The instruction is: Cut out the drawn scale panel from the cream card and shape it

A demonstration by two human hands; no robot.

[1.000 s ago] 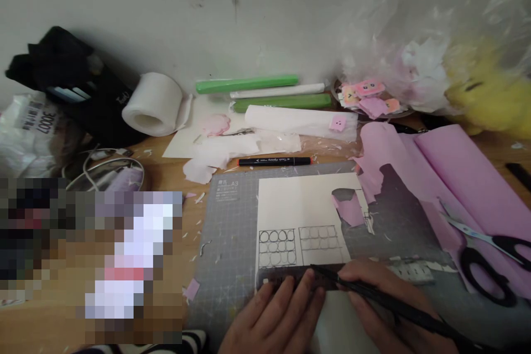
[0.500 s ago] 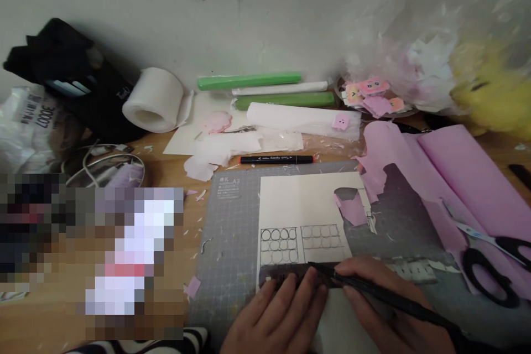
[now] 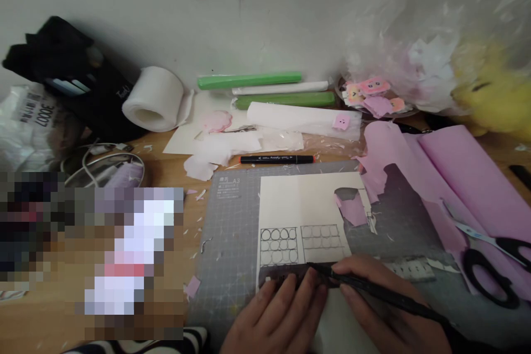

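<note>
Ruler (image 3: 290,275) pinned flat on paper (image 3: 305,204) by left hand (image 3: 274,315), fingers spread, unmoved over the last second. Right hand (image 3: 381,310), grip pinching pen (image 3: 373,290), tip still at ruler's top edge, barely shifted. Line under grids (image 3: 302,243) probably mid-stroke. Scissors (image 3: 487,265) at 3 o'clock on mat (image 3: 230,232).

A single head-worn camera looks forward and down over the counter (image 3: 166,163) toward the white wall (image 3: 265,11) behind it. It sits close above the grey cutting mat (image 3: 232,232), with both hands at the bottom edge of the frame.
</note>
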